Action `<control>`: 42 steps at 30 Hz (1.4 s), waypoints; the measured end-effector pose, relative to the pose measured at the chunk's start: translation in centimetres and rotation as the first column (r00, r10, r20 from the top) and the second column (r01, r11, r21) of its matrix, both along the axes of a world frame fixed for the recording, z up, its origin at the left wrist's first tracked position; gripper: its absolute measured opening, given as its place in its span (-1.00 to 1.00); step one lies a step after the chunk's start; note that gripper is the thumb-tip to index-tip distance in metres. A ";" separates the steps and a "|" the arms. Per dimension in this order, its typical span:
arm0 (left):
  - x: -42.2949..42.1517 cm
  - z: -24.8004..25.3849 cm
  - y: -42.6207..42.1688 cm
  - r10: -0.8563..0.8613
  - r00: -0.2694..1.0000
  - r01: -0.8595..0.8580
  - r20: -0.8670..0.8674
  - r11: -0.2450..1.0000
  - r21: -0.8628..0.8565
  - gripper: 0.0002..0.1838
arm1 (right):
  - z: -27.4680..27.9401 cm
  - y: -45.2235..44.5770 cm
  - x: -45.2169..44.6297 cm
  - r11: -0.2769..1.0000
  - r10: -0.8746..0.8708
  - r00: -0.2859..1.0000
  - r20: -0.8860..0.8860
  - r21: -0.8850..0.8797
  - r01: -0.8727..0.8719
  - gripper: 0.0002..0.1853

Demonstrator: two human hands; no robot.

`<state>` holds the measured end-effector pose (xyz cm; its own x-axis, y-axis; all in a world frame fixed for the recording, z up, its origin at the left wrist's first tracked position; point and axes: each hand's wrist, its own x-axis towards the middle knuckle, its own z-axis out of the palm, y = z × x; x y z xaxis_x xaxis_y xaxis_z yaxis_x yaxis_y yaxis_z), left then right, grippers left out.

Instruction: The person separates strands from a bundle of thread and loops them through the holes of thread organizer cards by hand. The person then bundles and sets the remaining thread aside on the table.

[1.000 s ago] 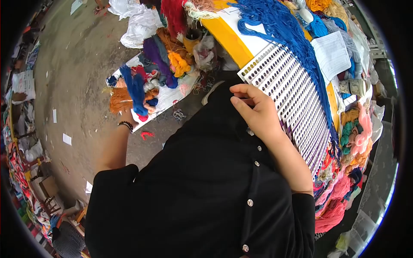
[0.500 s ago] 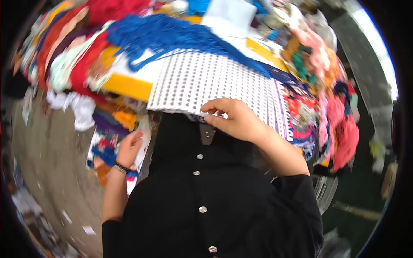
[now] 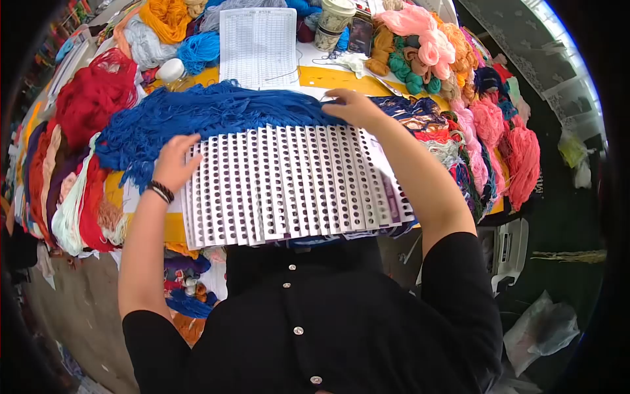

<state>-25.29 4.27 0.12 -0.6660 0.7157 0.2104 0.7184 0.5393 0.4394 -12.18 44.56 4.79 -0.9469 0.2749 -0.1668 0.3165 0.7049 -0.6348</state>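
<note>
White cards with rows of dark holes [image 3: 282, 184] lie overlapping along the table's near edge. Behind them stretches a long bundle of blue yarn [image 3: 216, 108]. My left hand [image 3: 176, 161] is at the cards' left end beside the blue yarn, fingers apart, holding nothing visible. My right hand [image 3: 351, 107] reaches over the right end of the blue yarn, behind the cards. Its thumb and fingers are apart, and nothing shows between them.
A printed sheet [image 3: 258, 46] lies behind the blue yarn, near a lidded jar [image 3: 333, 25] and a phone [image 3: 360, 35]. Red yarn [image 3: 98, 92] is heaped at left, pink yarn [image 3: 523, 161] at right. A plastic bag [image 3: 541, 331] lies on the floor at right.
The view has swung from the floor pile to the table. My left hand has come up from that pile to the cards' left end. My right hand has moved from the cards' near edge to the blue yarn.
</note>
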 end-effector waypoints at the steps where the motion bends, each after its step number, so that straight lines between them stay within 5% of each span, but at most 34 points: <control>1: -1.8 0.1 0.6 0.020 0.992 -0.028 0.124 0.997 0.070 -0.51 | -0.4 1.0 -0.3 0.989 0.004 0.999 -0.041 0.151 0.002 -0.50; 3: -6.0 -1.2 0.9 0.124 0.972 -0.116 -0.199 0.992 0.049 -0.41 | -0.1 0.2 -0.9 0.933 0.020 0.983 -0.185 0.357 0.049 -0.61; 5: -8.1 -0.3 1.4 0.344 0.918 -0.349 -0.196 0.937 0.012 -0.51 | 2.2 -3.5 -0.4 0.956 0.173 0.967 -0.188 0.267 -0.119 -0.67; 6: -7.0 1.2 2.5 0.341 0.866 -0.349 -0.367 0.936 0.046 -0.63 | 1.8 -5.2 -0.6 0.924 0.347 0.911 -0.220 0.247 -0.293 -0.69; 7: -5.8 2.3 3.8 0.291 0.912 -0.291 -0.289 0.956 0.044 -0.68 | 1.4 -6.8 -0.6 0.863 0.498 0.847 -0.187 0.200 -0.464 -0.70; 8: -4.2 3.2 5.1 0.236 0.949 -0.232 -0.207 0.972 0.046 -0.73 | 0.5 -8.2 -0.6 0.800 0.598 0.723 -0.345 0.199 -0.567 -0.71; 11: -0.2 2.7 7.8 -0.131 0.988 0.144 -0.087 0.973 0.178 -0.80 | -1.7 -10.5 -0.1 0.783 0.620 0.715 -0.323 0.323 -0.532 -0.73; 12: 1.2 4.3 8.6 -0.167 0.964 0.172 0.207 0.985 -0.010 -0.76 | -2.4 -10.5 0.0 0.804 0.593 0.734 -0.331 0.293 -0.517 -0.72; 14: 0.9 2.5 9.6 -0.372 0.926 0.374 -0.063 0.928 0.013 -0.75 | -3.2 -10.4 0.0 0.818 0.573 0.746 -0.340 0.292 -0.495 -0.70; 16: -0.6 1.8 10.2 -0.383 0.923 0.379 -0.031 0.921 -0.088 -0.73 | -3.4 -10.3 0.1 0.821 0.569 0.750 -0.337 0.288 -0.493 -0.70; 21: -8.4 -0.4 9.4 -0.246 0.967 0.250 -0.062 0.966 0.072 -0.74 | -3.5 -10.4 0.1 0.813 0.580 0.739 -0.343 0.306 -0.495 -0.69; 22: -10.0 -0.8 8.5 -0.105 0.980 0.139 -0.169 0.968 0.207 -0.74 | -3.4 -10.5 0.1 0.820 0.570 0.751 -0.332 0.292 -0.493 -0.69; 23: -10.3 0.4 7.5 0.142 0.990 -0.144 0.024 0.964 0.224 -0.74 | -3.4 -10.5 0.1 0.825 0.563 0.760 -0.325 0.276 -0.493 -0.69; 24: -10.6 1.2 6.2 0.298 0.954 -0.281 -0.036 0.929 0.241 -0.75 | -3.4 -10.5 0.1 0.825 0.563 0.761 -0.323 0.272 -0.495 -0.69; 26: -8.8 1.7 3.4 0.162 0.987 -0.158 0.012 0.941 0.301 -0.80 | -3.3 -10.6 0.0 0.820 0.569 0.762 -0.308 0.284 -0.498 -0.69; 27: -6.4 3.6 2.8 0.127 0.890 -0.213 0.438 0.965 0.153 -0.86 | -3.1 -10.7 0.0 0.817 0.572 0.766 -0.294 0.286 -0.501 -0.69; 28: -5.3 2.9 1.4 0.029 0.852 -0.091 0.523 0.991 0.093 -0.89 | -3.2 -10.7 0.0 0.816 0.574 0.762 -0.299 0.289 -0.501 -0.69; 29: -4.0 2.6 0.5 0.010 0.917 -0.018 0.400 1.000 0.016 -0.87 | -3.3 -10.7 0.0 0.814 0.576 0.760 -0.302 0.295 -0.499 -0.69; 33: -5.9 0.4 -4.0 0.237 0.969 -0.232 0.064 0.970 -0.075 -0.83 | -3.1 -10.9 -0.1 0.803 0.589 0.748 -0.305 0.324 -0.500 -0.69; 34: -7.6 -0.3 -5.6 0.187 0.950 -0.195 -0.249 0.981 -0.007 -0.71 | -3.1 -11.0 0.0 0.799 0.596 0.742 -0.307 0.325 -0.507 -0.69; 35: -9.6 -0.9 -6.9 0.280 0.930 -0.289 -0.239 0.957 -0.002 -0.61 | -3.1 -11.1 0.0 0.800 0.592 0.742 -0.314 0.335 -0.497 -0.69; 38: -9.2 2.6 -6.6 0.471 0.788 -0.481 -0.397 0.873 0.080 -0.71 | -3.1 -11.2 0.1 0.804 0.586 0.745 -0.318 0.341 -0.487 -0.70; 39: -8.3 3.1 -6.1 0.367 0.837 -0.325 -0.406 0.930 0.171 -0.79 | -3.1 -11.2 0.1 0.803 0.587 0.745 -0.317 0.348 -0.484 -0.70; 41: -5.7 1.6 -4.7 0.287 0.957 -0.288 0.027 0.942 0.174 -0.85 | -3.0 -11.3 0.1 0.799 0.591 0.740 -0.322 0.359 -0.482 -0.70; 42: -4.2 0.4 -4.1 0.170 0.984 -0.177 0.052 0.958 0.226 -0.84 | -3.0 -11.3 0.2 0.799 0.589 0.745 -0.312 0.363 -0.479 -0.70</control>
<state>-29.44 0.19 0.51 -0.7848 0.5237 0.3315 0.6062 0.5370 0.5867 -12.00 33.25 1.76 -0.9148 -0.3180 0.2490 -0.3962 0.8264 -0.4002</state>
